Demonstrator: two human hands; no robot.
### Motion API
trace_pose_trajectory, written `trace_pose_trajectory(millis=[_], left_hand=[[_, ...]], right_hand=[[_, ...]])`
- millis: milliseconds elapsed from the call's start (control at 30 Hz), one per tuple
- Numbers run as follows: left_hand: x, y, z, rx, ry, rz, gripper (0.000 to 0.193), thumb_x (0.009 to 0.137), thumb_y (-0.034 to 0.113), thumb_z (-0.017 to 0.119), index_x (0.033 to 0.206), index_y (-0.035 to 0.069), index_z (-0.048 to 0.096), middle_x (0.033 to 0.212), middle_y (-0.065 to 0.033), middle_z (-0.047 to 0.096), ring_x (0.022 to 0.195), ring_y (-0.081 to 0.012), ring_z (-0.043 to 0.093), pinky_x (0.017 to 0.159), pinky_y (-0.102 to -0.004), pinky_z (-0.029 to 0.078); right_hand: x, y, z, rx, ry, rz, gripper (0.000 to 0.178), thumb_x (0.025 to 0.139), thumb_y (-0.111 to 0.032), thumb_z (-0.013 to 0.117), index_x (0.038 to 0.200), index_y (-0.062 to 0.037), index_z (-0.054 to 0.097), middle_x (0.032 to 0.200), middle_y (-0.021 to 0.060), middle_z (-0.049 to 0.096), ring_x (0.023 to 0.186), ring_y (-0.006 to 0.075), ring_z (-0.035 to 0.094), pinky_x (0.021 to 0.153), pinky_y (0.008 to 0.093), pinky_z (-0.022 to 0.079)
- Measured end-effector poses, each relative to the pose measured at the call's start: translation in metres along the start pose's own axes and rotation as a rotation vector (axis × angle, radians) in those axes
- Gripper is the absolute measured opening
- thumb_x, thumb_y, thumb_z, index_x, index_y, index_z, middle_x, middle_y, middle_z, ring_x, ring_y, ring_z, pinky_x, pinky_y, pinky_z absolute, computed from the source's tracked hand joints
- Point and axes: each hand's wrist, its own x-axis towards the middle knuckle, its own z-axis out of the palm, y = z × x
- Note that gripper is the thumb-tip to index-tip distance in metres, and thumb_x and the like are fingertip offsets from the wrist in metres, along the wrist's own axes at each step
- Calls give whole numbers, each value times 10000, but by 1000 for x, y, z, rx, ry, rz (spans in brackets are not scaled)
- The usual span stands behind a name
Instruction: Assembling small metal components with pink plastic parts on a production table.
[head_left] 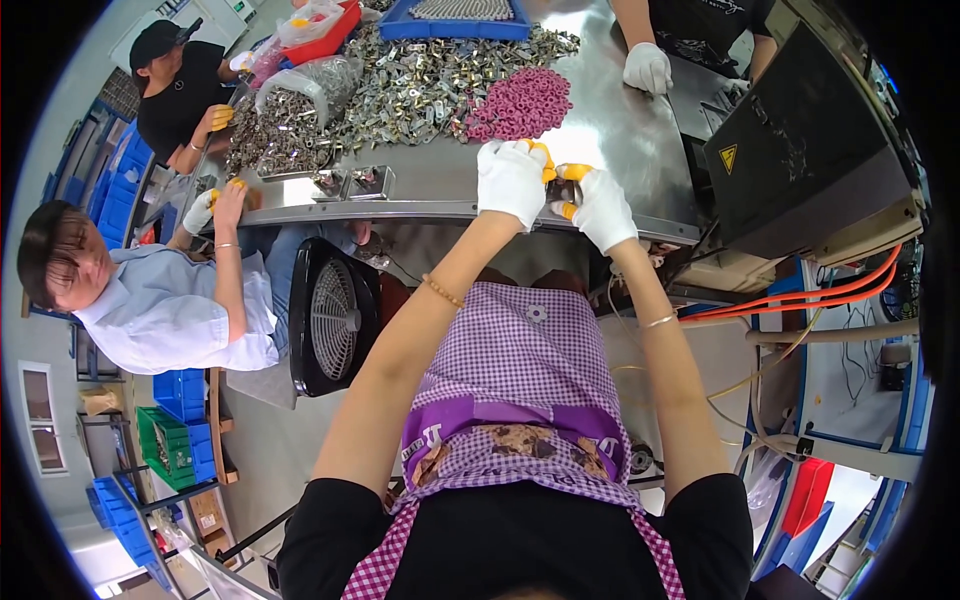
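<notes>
Both hands wear white gloves with yellow fingertips and meet at the near edge of the steel table (430, 185). My left hand (512, 182) is closed, fingers curled in; whatever they pinch is too small to name. My right hand (603, 208) has thumb and forefinger bent around a small dark metal block (566, 190) at the table edge; any part between them is hidden. Just beyond my left hand lies a heap of pink ring-shaped pieces (520, 103). A broad pile of small metal parts (410, 90) spreads behind and to the left of it.
A blue tray (455, 28) of small pieces stands at the back, with a red bin (320, 35) to its left. Two small metal fixtures (370, 182) sit on the near edge. A dark machine housing (800, 140) stands right. Co-workers sit left; a gloved co-worker's hand (648, 68) rests opposite.
</notes>
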Motion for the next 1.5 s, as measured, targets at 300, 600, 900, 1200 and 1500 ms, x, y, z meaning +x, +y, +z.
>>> trace_pose_trajectory(millis=[300,600,900,1200,1500], left_hand=[[0,-90,-13,122,-48,-438,295,856,337,586,1129,249,655,1004,-116,646,917,-239,613,693,-392,448],[26,-170,32,320,-3,-294,214,840,278,611,1023,183,669,879,-113,661,755,-271,644,668,-401,463],[28,-175,23,407,4,-210,171,825,258,623,934,143,685,859,-103,663,729,-277,644,633,-403,474],[-2,-112,1,-204,69,-427,214,859,207,581,1043,117,638,933,-124,674,791,-317,648,727,-422,504],[-18,-35,36,-818,32,-687,248,885,162,572,1123,92,590,991,-118,687,815,-289,649,739,-369,501]], right_hand=[[17,41,-30,-308,219,309,321,754,-251,715,1040,-113,670,969,74,681,779,276,645,716,361,515],[72,86,-38,-634,287,604,346,827,-326,685,1100,-123,618,1017,88,649,828,265,669,740,385,542],[72,86,-37,-618,282,610,387,827,-333,680,1122,-93,609,1014,105,654,865,283,665,783,383,531],[70,97,-37,-551,313,604,389,824,-317,683,1154,-132,591,1049,93,646,880,293,662,792,388,528],[72,93,-33,-548,324,579,376,836,-334,672,1148,-140,592,1046,83,635,863,281,663,770,383,532]])
